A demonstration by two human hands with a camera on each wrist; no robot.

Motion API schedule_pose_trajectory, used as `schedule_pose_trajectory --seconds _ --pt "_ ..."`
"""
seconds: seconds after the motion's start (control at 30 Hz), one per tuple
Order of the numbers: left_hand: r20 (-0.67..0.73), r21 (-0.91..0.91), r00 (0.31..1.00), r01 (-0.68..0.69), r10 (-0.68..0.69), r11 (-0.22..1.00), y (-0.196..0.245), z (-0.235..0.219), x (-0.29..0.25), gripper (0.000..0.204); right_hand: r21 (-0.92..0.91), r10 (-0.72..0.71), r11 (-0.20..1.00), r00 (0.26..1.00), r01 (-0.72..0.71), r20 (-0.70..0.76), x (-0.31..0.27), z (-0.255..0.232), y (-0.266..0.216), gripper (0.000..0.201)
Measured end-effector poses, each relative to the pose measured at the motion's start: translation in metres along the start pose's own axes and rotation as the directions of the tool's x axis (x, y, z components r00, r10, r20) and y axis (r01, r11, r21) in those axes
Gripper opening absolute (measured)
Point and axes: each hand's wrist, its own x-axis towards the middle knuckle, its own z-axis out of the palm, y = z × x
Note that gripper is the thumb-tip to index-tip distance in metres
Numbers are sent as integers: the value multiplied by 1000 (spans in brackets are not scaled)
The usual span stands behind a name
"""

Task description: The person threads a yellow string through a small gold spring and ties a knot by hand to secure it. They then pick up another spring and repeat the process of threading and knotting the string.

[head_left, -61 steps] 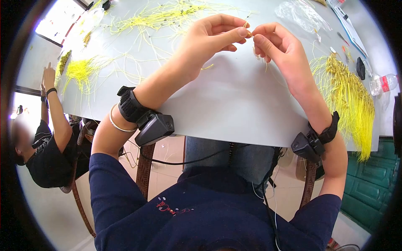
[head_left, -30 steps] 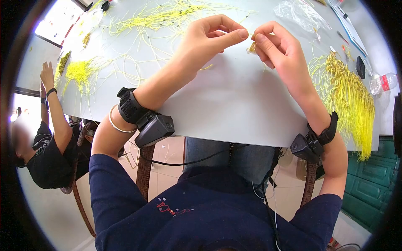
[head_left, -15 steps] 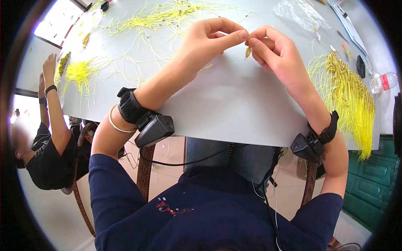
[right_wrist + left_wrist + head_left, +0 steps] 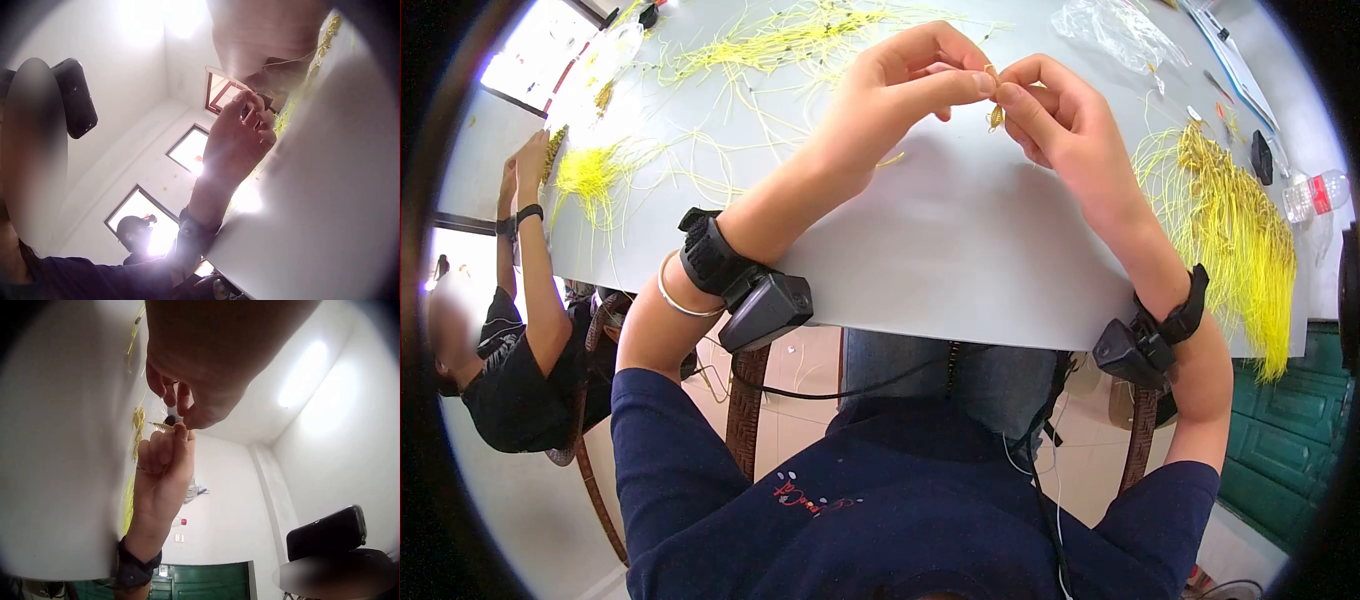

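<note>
In the head view, my left hand [image 4: 925, 85] and right hand [image 4: 1065, 120] meet fingertip to fingertip above the table. My right thumb and forefinger pinch a small gold ribbed coil [image 4: 997, 118], which pokes out below them. The left wrist view shows this gold coil [image 4: 162, 426] side-on, with a pointed tip. At its upper end my left thumb and forefinger pinch a thin yellowish cord [image 4: 990, 72], mostly hidden by the fingers. A strand of cord [image 4: 294, 62] also trails by the right hand in the right wrist view.
A heap of yellow cords with gold ends [image 4: 1230, 220] hangs over the table's right edge. More yellow cords [image 4: 780, 45] lie at the back, and a bundle [image 4: 590, 172] lies left. A plastic bag [image 4: 1115, 35] and bottle [image 4: 1315, 197] are right. Another person [image 4: 510, 350] sits at left.
The hands first worked close together, then parted slightly and have come together again. The gold coil now hangs below the right fingertips. The person at left has brought both hands together.
</note>
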Motion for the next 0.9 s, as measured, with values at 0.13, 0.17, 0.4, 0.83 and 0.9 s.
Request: schedule_pose_trajectory --seconds 0.13,0.17,0.4,0.83,0.9 --pt "100 -431 995 68 -27 900 -6 0 3 16 14 -80 997 997 80 14 -2 3 -4 10" --pt "101 -430 995 67 -26 900 -7 -1 4 16 14 -81 997 997 81 14 -3 5 -4 10" --pt "149 -703 988 78 39 707 -10 -3 6 24 -201 -281 943 959 266 -48 -9 11 -5 6" --pt "0 -267 1000 22 -23 963 7 11 0 41 -290 -367 903 919 316 -141 -10 9 -8 5" --pt "-12 -212 1000 8 -11 977 5 10 1 40 -309 -371 898 916 313 -151 -10 8 -8 5"
